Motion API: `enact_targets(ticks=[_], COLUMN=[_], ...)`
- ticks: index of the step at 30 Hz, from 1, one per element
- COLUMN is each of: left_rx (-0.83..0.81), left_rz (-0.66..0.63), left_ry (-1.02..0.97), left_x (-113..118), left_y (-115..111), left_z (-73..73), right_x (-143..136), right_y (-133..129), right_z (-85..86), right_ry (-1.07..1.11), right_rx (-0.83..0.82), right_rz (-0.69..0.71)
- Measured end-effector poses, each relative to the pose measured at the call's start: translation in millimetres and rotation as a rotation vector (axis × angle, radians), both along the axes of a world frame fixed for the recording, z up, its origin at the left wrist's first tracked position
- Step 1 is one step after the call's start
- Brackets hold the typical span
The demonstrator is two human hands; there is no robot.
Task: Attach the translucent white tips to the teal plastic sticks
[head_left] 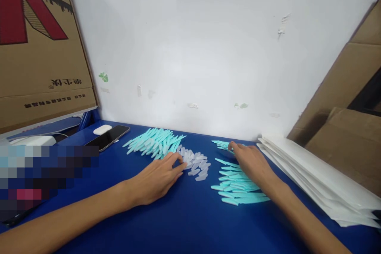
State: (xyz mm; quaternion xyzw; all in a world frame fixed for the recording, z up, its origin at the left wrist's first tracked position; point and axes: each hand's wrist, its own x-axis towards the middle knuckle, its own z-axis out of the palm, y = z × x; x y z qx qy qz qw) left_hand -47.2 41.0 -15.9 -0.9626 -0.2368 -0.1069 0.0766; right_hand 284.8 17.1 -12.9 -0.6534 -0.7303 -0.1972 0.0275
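Observation:
My left hand [162, 176] rests low over the blue table, its thumb and forefinger pinched on a cap at the edge of a small heap of translucent plastic caps [195, 160]. Just beyond it lies a pile of slim turquoise sticks shaped like eyebrow razors [154, 141], several with pale, wider ends. On the right, my right hand [251, 162] reaches over more turquoise razors [238, 184], laid roughly side by side. Its thumb and forefinger close on a razor in a smaller group [222, 144] near the wall. The palm hides part of both groups.
A phone [108, 137] and a white case [102, 129] lie at the back left, below a large cardboard box [41, 59]. White sheets or bags [315, 178] are stacked along the right edge, beside more cardboard [348, 147]. A white wall [190, 47] rises behind the table.

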Motion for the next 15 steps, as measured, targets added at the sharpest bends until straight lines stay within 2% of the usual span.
enact_targets(ticks=[7,12,15], left_rx=[-0.015,-0.02,-0.074], left_rz=[0.023,0.088,0.125], left_ry=[-0.078,-0.043,-0.138], left_x=[-4,-2,-1], left_y=[11,6,1], left_z=[-11.6,-4.5,1.1], right_x=[-20,-41,-49], right_y=[-8,-16,-20], right_z=[11.9,12.7,14.1], right_ry=[-0.018,-0.018,0.025], right_rx=[0.124,0.201,0.207], right_rz=[0.068,0.229,0.288])
